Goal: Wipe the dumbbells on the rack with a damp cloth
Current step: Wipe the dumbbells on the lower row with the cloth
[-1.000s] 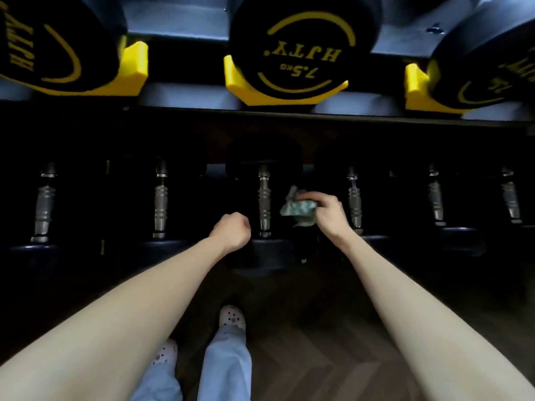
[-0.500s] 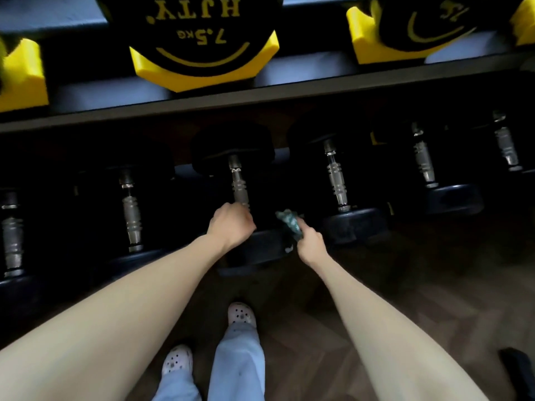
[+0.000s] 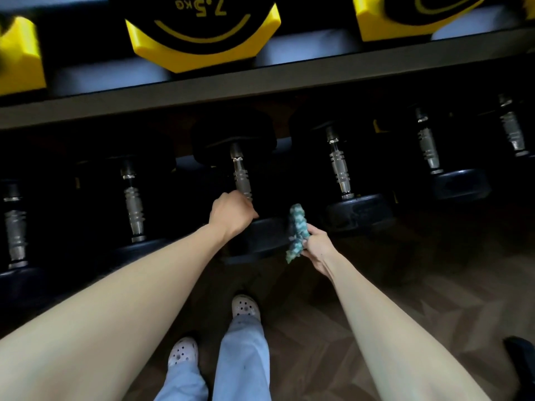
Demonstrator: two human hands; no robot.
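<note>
Gripping near end of chrome handle [image 3: 241,180] of centre dumbbell [image 3: 260,241] with left hand [image 3: 231,215], fingers curled round it. Clutching bunched teal cloth [image 3: 296,230] in right hand [image 3: 315,247], fist tight round it, cloth pressed against right edge of that dumbbell's near head. Lying on dark lower shelf of rack [image 3: 260,82], in row of similar weights, neighbour [image 3: 356,209] just beside on right. Up top: 7.5 kg dumbbell [image 3: 202,21] seated in yellow cradle [image 3: 150,44]. Down below: white clogs [image 3: 244,306] on wood floor [image 3: 318,342].
</note>
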